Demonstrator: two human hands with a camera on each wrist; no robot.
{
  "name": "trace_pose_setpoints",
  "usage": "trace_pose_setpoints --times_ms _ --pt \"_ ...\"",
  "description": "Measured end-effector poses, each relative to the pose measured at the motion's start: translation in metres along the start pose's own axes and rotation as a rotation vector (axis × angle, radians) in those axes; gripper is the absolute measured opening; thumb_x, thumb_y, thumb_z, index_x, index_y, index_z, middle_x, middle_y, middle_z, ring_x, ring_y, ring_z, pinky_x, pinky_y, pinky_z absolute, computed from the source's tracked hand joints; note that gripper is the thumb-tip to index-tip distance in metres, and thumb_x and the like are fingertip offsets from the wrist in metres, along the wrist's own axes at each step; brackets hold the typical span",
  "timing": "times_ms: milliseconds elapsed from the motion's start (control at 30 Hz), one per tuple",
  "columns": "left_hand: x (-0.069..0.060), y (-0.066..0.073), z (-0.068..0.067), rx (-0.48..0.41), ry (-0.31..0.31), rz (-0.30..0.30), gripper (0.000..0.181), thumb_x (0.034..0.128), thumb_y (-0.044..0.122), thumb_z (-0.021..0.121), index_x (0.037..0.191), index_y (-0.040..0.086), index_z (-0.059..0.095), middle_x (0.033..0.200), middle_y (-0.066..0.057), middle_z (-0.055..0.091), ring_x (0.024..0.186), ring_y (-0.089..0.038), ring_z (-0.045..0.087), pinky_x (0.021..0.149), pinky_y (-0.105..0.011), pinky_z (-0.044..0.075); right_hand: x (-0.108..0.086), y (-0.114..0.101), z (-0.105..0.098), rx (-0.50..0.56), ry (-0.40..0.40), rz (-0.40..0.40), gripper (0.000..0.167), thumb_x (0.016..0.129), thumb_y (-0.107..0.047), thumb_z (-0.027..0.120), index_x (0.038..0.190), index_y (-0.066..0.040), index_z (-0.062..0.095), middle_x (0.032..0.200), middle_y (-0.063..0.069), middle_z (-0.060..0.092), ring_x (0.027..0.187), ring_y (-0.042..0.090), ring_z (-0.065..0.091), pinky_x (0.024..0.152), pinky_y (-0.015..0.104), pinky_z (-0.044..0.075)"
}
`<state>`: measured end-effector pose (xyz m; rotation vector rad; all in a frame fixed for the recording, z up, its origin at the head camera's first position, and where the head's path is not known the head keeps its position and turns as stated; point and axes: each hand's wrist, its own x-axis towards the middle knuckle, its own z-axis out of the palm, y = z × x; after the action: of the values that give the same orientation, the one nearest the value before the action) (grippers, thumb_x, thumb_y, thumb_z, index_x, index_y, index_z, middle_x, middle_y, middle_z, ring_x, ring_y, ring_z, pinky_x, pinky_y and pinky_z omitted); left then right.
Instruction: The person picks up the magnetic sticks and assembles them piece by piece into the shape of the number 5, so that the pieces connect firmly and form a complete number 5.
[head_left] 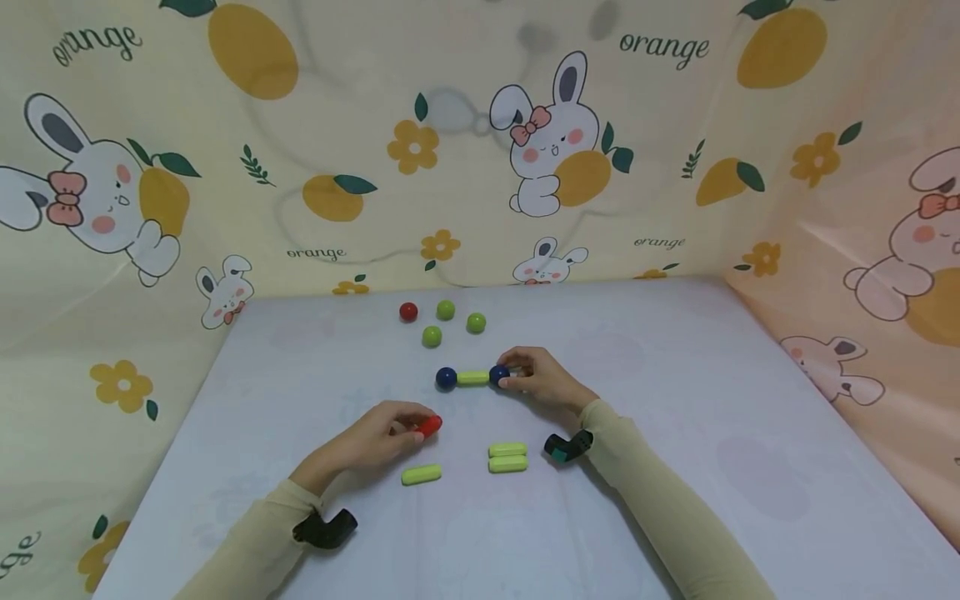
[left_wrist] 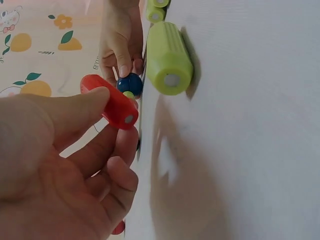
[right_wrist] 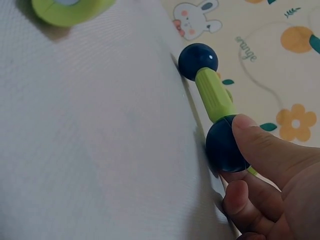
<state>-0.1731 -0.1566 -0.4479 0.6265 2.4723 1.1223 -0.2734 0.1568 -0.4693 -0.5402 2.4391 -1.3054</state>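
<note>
While the left hand [head_left: 378,437] pinches a red rod [head_left: 430,427] and the right [head_left: 546,380] a blue ball [head_left: 497,374], cropped lettering [head_left: 18,556] probably reads "orange".

- I find loose balls [head_left: 446,310] behind the joined rod [head_left: 472,378].
- End balls [head_left: 446,378] flank that rod.
- Nearer me, paired rods [head_left: 507,464] lie right of a lone rod [head_left: 422,475].

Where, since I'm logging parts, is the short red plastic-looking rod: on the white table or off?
Off: the left hand pinches the red rod, clear of the table in the left wrist view.
</note>
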Motion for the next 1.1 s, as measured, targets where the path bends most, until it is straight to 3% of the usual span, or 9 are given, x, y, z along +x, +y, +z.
trace_pose_setpoints --times_ms 167,333,433,500,600,733,867,1100 --pt "0.009 0.000 0.000 -0.085 0.004 -0.027 0.032 0.0987 0.012 0.064 0.130 0.006 0.064 0.119 -0.009 0.071 0.104 -0.017 0.065 0.092 -0.035 0.055 0.000 0.000 -0.001 0.011 -0.003 -0.013 0.035 0.094 -0.019 0.073 0.126 -0.007 0.064 0.129 0.015 0.068 0.097 0.019 0.060 0.080 0.028 0.049" --pt "0.018 -0.001 0.001 -0.226 0.005 -0.082 0.038 0.0980 0.012 0.065 0.133 -0.002 0.060 0.112 -0.014 0.074 0.081 -0.014 0.067 0.075 -0.028 0.056 -0.001 0.001 -0.001 0.011 -0.004 -0.037 0.036 0.094 -0.018 0.073 0.126 -0.005 0.063 0.128 0.016 0.068 0.102 0.020 0.060 0.086 0.028 0.047" --pt "0.023 -0.001 0.003 -0.285 -0.001 -0.112 0.040 0.0975 0.013 0.066 0.133 -0.005 0.059 0.100 -0.014 0.077 0.064 -0.013 0.063 0.067 -0.025 0.053 0.000 0.001 -0.001 0.017 -0.007 -0.035 0.035 0.094 -0.018 0.073 0.126 -0.006 0.064 0.128 0.015 0.069 0.102 0.020 0.060 0.087 0.029 0.046" --pt "0.026 -0.002 0.004 -0.307 -0.007 -0.133 0.041 0.0975 0.015 0.066 0.133 -0.005 0.058 0.090 -0.012 0.077 0.056 -0.014 0.061 0.069 -0.025 0.051 0.000 0.001 -0.001 0.013 -0.006 -0.034 0.035 0.094 -0.018 0.073 0.126 -0.007 0.064 0.128 0.014 0.069 0.101 0.019 0.060 0.086 0.028 0.046" --pt "0.030 -0.003 0.006 -0.315 -0.002 -0.173 0.041 0.0980 0.018 0.066 0.132 -0.004 0.058 0.072 -0.007 0.073 0.051 -0.013 0.060 0.071 -0.025 0.046 0.000 0.002 -0.001 0.008 -0.006 -0.037 0.035 0.094 -0.018 0.073 0.126 -0.006 0.064 0.128 0.014 0.069 0.099 0.018 0.059 0.085 0.028 0.046" --pt "0.037 -0.004 0.007 -0.332 0.021 -0.225 0.041 0.0986 0.021 0.065 0.131 -0.003 0.060 0.056 -0.001 0.064 0.048 -0.012 0.058 0.056 -0.023 0.037 -0.001 0.003 -0.001 0.003 -0.009 -0.041 0.035 0.094 -0.017 0.072 0.126 -0.006 0.063 0.128 0.015 0.069 0.096 0.018 0.059 0.083 0.028 0.046" --pt "0.043 -0.004 0.008 -0.367 0.056 -0.271 0.039 0.0991 0.023 0.064 0.129 -0.003 0.063 0.053 0.001 0.062 0.044 -0.010 0.056 0.045 -0.021 0.030 -0.001 0.002 -0.001 -0.003 -0.009 -0.042 0.034 0.095 -0.018 0.072 0.125 -0.006 0.064 0.127 0.015 0.069 0.096 0.017 0.059 0.083 0.027 0.046" --pt "0.049 -0.005 0.010 -0.417 0.093 -0.323 0.039 0.0990 0.023 0.065 0.128 -0.004 0.065 0.061 0.000 0.067 0.044 -0.007 0.057 0.043 -0.020 0.030 -0.001 0.001 -0.001 0.008 -0.011 -0.054 0.035 0.094 -0.016 0.073 0.126 -0.004 0.063 0.127 0.017 0.069 0.095 0.019 0.059 0.084 0.029 0.046"
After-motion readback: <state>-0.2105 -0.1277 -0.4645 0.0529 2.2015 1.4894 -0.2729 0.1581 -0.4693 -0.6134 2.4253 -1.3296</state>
